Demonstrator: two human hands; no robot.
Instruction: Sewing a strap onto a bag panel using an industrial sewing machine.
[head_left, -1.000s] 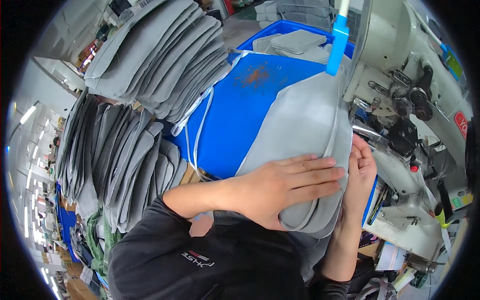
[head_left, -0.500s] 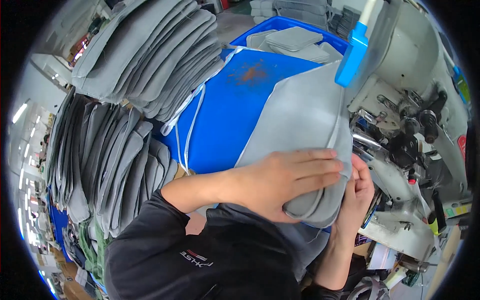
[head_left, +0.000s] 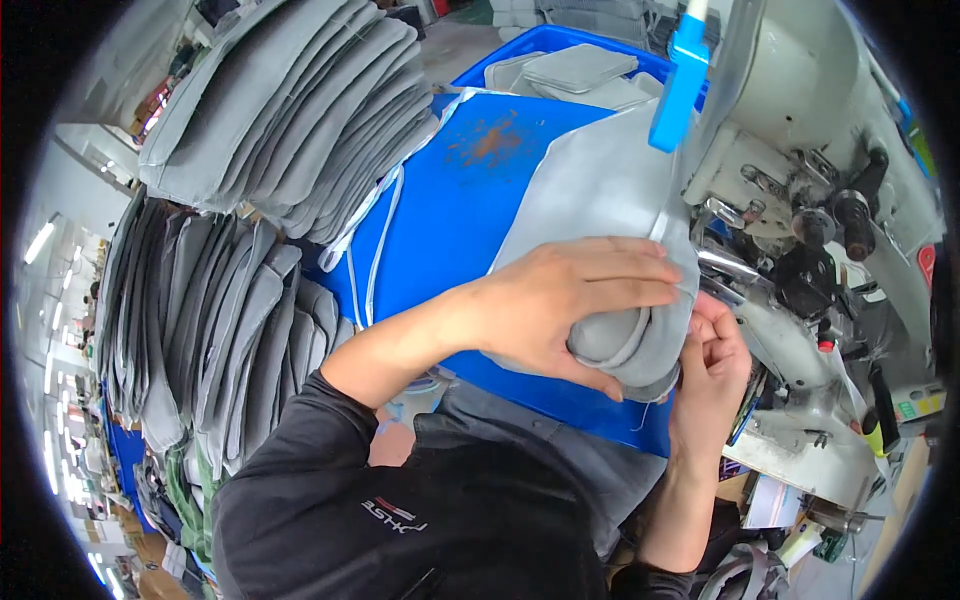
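A grey sewn fabric piece (head_left: 590,190) lies over the blue work surface, its near end curled into a rounded fold (head_left: 612,338). My left hand (head_left: 560,300) grips this fold, with the fingers across the top and the thumb along the near edge. At the right edge of the same piece, beside the sewing machine, my right hand (head_left: 715,365) is closed in a pinch; part of its fingertips is hidden behind the cloth. A loose thread hangs below the near edge.
The sewing machine (head_left: 800,250) stands close on the right, with a blue plastic part (head_left: 682,100) hanging before it. Tall stacks of grey fabric pieces (head_left: 280,110) rise on the left. Behind the blue work surface (head_left: 440,230) is a blue bin (head_left: 545,42) holding more grey pieces.
The folded near end has moved up and away from my body, with both hands following it. More of the blue surface shows beneath it.
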